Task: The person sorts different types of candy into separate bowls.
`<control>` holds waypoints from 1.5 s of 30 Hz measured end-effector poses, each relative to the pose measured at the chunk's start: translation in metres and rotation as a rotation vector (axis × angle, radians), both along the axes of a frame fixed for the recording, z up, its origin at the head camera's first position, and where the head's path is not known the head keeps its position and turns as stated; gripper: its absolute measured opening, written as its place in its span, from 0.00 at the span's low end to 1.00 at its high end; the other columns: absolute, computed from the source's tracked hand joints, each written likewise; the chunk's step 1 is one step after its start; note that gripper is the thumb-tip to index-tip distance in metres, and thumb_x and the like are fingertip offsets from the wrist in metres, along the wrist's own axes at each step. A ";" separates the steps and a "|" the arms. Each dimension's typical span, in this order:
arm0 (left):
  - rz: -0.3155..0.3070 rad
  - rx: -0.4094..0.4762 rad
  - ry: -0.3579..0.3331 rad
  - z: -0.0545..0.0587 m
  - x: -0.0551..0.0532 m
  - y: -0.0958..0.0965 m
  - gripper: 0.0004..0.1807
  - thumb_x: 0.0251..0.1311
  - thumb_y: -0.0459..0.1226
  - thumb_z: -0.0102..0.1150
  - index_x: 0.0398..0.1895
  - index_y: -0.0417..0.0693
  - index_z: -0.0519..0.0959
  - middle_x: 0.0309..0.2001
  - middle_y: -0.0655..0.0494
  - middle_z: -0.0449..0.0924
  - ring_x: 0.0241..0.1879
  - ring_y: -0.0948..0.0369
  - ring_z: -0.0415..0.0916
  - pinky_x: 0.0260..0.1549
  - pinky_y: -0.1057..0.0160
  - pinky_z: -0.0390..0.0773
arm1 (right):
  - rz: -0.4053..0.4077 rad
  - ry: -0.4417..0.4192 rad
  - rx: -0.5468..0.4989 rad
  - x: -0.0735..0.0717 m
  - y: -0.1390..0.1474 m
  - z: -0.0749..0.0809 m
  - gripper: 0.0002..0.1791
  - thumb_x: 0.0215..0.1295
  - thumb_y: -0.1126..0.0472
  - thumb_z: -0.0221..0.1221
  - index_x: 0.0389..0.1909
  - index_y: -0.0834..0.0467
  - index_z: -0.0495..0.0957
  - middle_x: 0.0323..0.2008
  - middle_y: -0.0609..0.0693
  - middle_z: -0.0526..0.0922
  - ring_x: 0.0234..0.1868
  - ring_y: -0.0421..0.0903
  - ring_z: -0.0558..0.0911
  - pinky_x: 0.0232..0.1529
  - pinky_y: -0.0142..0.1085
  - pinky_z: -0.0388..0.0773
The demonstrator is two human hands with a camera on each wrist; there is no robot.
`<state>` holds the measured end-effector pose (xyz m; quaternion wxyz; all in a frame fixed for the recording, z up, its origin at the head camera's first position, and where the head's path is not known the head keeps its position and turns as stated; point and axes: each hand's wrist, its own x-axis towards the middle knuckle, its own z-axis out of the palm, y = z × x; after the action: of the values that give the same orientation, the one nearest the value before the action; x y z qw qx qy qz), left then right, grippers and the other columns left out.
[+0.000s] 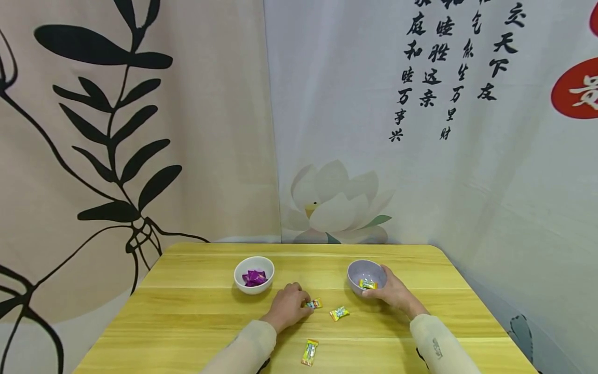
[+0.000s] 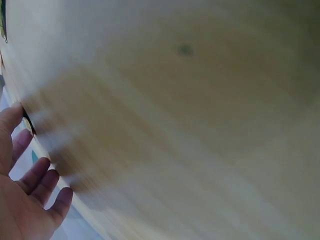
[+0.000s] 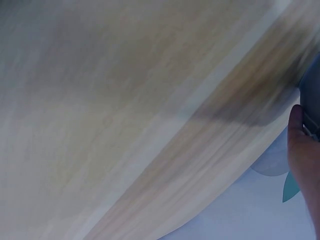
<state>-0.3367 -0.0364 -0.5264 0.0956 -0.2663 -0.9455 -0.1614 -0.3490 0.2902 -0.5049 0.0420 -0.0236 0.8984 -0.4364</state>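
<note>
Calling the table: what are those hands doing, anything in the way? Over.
Left hand at a yellow candy, grip unclear. Right hand holds grey bowl. Two loose candies nearby. No obstruction seen.

The yellow wooden table (image 1: 187,311), its far corners rounded, bears a white bowl (image 1: 249,291) at left and a grey-purple bowl (image 1: 362,269) at right. Nearer lie a slanted sweet (image 1: 339,313) and a lengthwise sweet (image 1: 310,352); a third sweet (image 1: 316,303), partly covered, perhaps touches the wood.
</note>
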 end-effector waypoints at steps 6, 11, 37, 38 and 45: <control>0.008 0.037 -0.006 -0.003 -0.003 0.004 0.11 0.52 0.47 0.72 0.29 0.50 0.84 0.36 0.57 0.75 0.38 0.57 0.73 0.35 0.56 0.75 | -0.003 0.005 -0.003 -0.001 0.000 -0.001 0.67 0.50 0.44 0.74 0.75 0.70 0.41 0.70 0.74 0.56 0.69 0.69 0.61 0.66 0.63 0.57; 0.028 0.045 -0.011 -0.005 -0.005 0.006 0.11 0.48 0.45 0.72 0.26 0.51 0.81 0.35 0.58 0.74 0.37 0.56 0.72 0.35 0.55 0.74 | -0.003 0.001 0.002 0.000 0.000 -0.001 0.67 0.51 0.43 0.74 0.75 0.70 0.40 0.70 0.74 0.56 0.69 0.70 0.60 0.66 0.63 0.58; 0.035 0.077 -0.035 0.032 -0.025 0.031 0.09 0.48 0.46 0.69 0.26 0.54 0.81 0.39 0.59 0.76 0.42 0.55 0.75 0.39 0.54 0.75 | -0.007 -0.007 -0.024 -0.002 0.002 -0.003 0.67 0.50 0.43 0.74 0.76 0.68 0.41 0.71 0.73 0.55 0.70 0.69 0.59 0.67 0.63 0.56; 0.034 0.079 -0.033 0.034 -0.026 0.033 0.09 0.48 0.46 0.69 0.26 0.54 0.81 0.39 0.58 0.76 0.42 0.56 0.75 0.39 0.53 0.75 | -0.008 -0.007 -0.025 -0.002 0.002 -0.003 0.67 0.50 0.43 0.74 0.76 0.68 0.41 0.71 0.72 0.55 0.70 0.69 0.59 0.67 0.63 0.56; 0.028 0.068 -0.026 0.054 -0.036 0.053 0.09 0.50 0.47 0.68 0.29 0.55 0.82 0.44 0.58 0.78 0.46 0.56 0.75 0.42 0.54 0.77 | -0.012 -0.006 -0.027 -0.003 0.002 -0.004 0.67 0.49 0.43 0.75 0.76 0.68 0.41 0.71 0.72 0.55 0.69 0.69 0.60 0.66 0.63 0.58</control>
<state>-0.3723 0.0169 -0.4729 0.0947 -0.2475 -0.9442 -0.1955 -0.3522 0.2923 -0.5091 0.0416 -0.0173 0.8925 -0.4489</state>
